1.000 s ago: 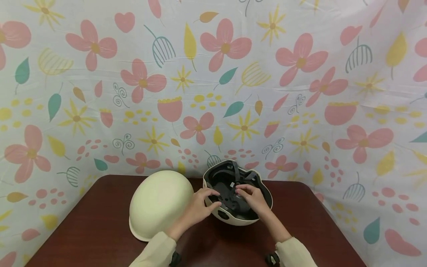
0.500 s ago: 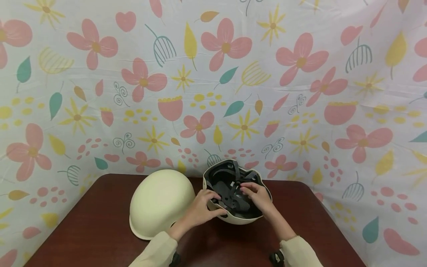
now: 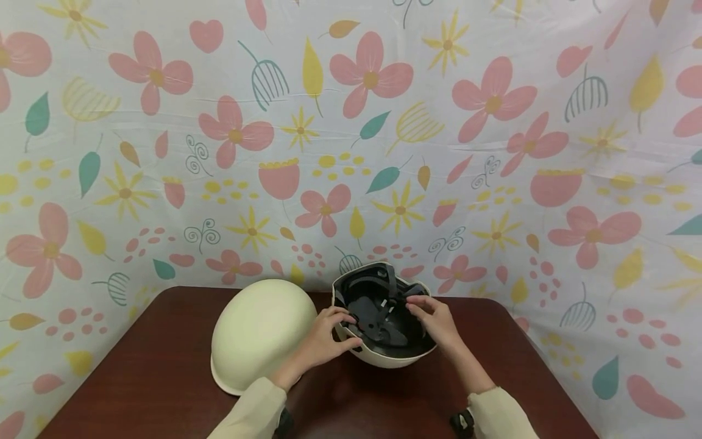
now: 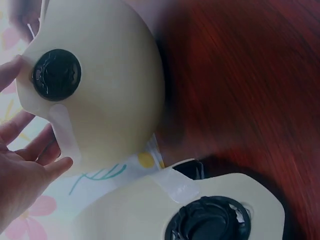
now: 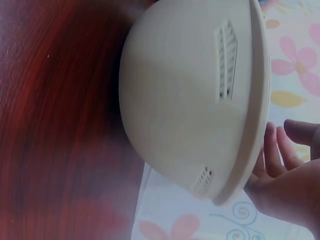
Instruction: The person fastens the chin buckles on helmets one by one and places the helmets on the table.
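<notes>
An upturned cream helmet (image 3: 392, 361) shows its black lining, with a dark chin strap (image 3: 392, 281) running down inside. My left hand (image 3: 323, 339) holds its near left rim, the fingers over the edge and the thumb against the outside. In the left wrist view, the left hand (image 4: 25, 175) has its thumb on the shell below a round black fitting (image 4: 56, 75). My right hand (image 3: 437, 318) reaches over the right rim and appears to pinch the strap with thumb and forefinger. The right wrist view shows the right hand (image 5: 290, 185) behind the helmet's rim, the strap itself hidden.
A second cream helmet (image 3: 260, 335) rests dome up, just left of the first. Both are on a dark red-brown table (image 3: 153, 366). A white cloth with a flower print (image 3: 351, 152) hangs right behind the table's far edge.
My right hand has moved to the right, from the middle of the lining toward the right rim. The left hand has shifted slightly while staying at the left rim.
</notes>
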Demonstrator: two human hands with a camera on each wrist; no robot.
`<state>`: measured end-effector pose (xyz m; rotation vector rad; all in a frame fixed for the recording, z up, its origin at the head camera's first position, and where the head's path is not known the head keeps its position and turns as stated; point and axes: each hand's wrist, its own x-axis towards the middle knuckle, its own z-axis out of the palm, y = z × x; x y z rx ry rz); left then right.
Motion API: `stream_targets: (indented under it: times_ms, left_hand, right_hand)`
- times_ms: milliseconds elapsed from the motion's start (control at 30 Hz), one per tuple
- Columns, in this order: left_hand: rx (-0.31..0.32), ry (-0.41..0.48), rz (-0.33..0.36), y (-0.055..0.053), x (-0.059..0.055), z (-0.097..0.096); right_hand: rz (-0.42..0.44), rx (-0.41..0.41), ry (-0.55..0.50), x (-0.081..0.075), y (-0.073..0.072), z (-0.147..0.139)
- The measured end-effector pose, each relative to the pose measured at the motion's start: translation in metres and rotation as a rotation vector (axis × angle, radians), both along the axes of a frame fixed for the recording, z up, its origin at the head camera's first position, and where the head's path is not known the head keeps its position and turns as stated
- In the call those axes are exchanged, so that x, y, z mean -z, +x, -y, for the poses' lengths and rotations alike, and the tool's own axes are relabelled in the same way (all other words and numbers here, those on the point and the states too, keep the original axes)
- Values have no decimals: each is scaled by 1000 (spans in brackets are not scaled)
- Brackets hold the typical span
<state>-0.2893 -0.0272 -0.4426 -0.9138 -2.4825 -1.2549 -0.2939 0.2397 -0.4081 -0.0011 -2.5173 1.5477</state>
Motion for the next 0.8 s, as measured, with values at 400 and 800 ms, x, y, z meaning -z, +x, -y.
stream_targets:
  times_ms: [400,800]
  left_hand:
    - [21,25,63,-2,-2,8]
    - [18,68,113,-3,-6,14]
  right_hand:
    - [-61,169,123,-2,-2,-18]
    - [-7,119,113,6,-7,-28]
